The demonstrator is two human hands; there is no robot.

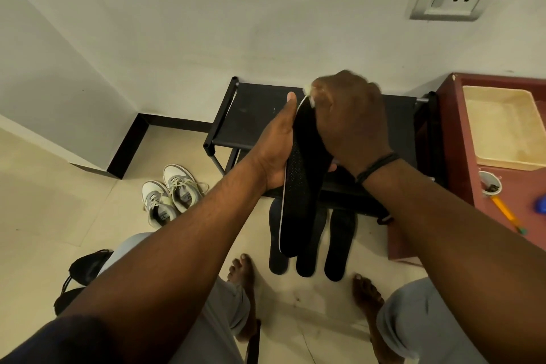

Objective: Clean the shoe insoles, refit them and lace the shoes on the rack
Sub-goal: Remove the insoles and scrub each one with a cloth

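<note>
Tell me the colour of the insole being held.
Black insole with a thin white edge, seen in the head view.

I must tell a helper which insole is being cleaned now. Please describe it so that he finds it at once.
Find the black shoe rack against the wall. In front of it, the left hand holds one black insole up, while the right hand wipes its top end. Unlike the three insoles on the floor, it has a white edge.

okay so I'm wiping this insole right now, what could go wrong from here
The left hand grips the insole mostly along one edge while the right hand rubs its top end with a small white wipe; hard rubbing could bend it or make it slip. If dropped, it may land on the three insoles lying on the floor, near your bare feet.
</note>
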